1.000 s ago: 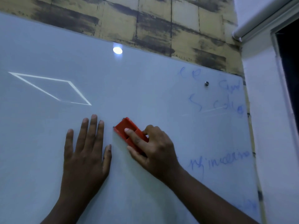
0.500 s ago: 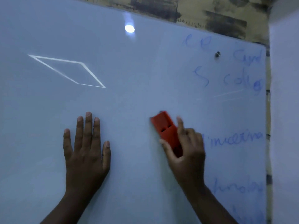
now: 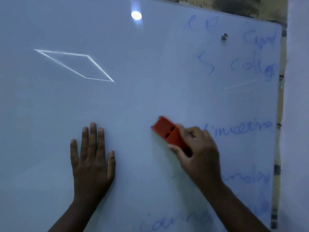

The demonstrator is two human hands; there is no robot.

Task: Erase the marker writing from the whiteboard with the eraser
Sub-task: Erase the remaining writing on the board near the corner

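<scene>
Gripping the eraser [image 3: 168, 131], angled upper-left, right hand [image 3: 199, 153]; left hand [image 3: 92, 158] flat on whiteboard [image 3: 150, 81].

Dim bluish light, round lamp glare [image 3: 136, 15] on the whiteboard [image 3: 150, 81], soft motion blur throughout.

Red eraser [image 3: 168, 131], pale bluish-white whiteboard [image 3: 150, 97], blue, seemingly smudged marker writing [image 3: 247, 129].

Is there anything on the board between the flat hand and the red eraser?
No. In the head view, only bare whiteboard lies between the left hand and the eraser.
</scene>
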